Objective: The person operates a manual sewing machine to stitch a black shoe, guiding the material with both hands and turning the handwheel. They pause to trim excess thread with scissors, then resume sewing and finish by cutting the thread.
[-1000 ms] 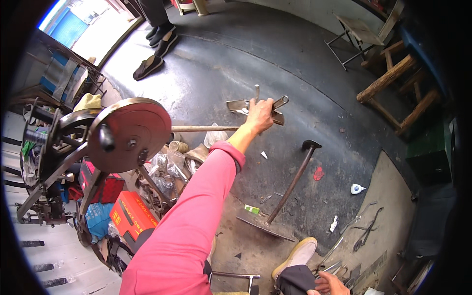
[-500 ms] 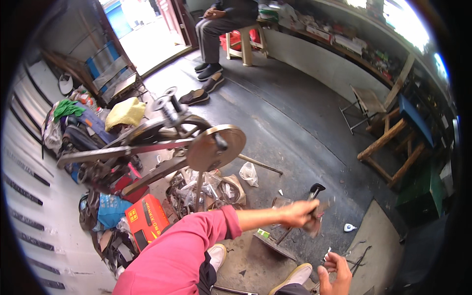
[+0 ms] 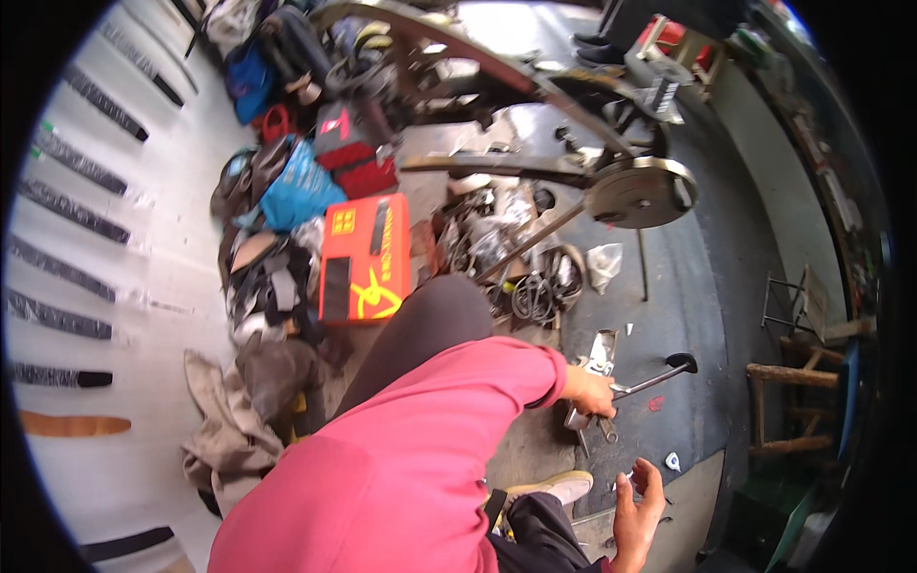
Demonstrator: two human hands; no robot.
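Note:
My left hand (image 3: 590,392), at the end of a pink sleeve (image 3: 411,411), reaches down to the floor right of centre. Its fingers are closed among metal tools, and what they grip is mostly hidden. A metal piece with a ringed end (image 3: 607,432) sticks out just below the fingers. Beside the hand lie a metal bar with a black foot-shaped end (image 3: 680,363) and a shiny metal tool (image 3: 601,350). My right hand (image 3: 638,511) is raised at the lower right, with thumb and fingers curved apart. A small whitish spot shows between them, too small to name.
A hand-cranked machine with a round metal wheel (image 3: 642,193) stands ahead. Left of it are an orange-red box (image 3: 365,258), a blue bag (image 3: 301,186) and heaped scraps. A small white bottle (image 3: 672,462) lies right; a wooden stool (image 3: 793,411) stands beyond.
The view has swung down and left, so the box and machine appear further right. My left hand, blurred with a tool before, is now down among the metal tools. My right hand stays raised.

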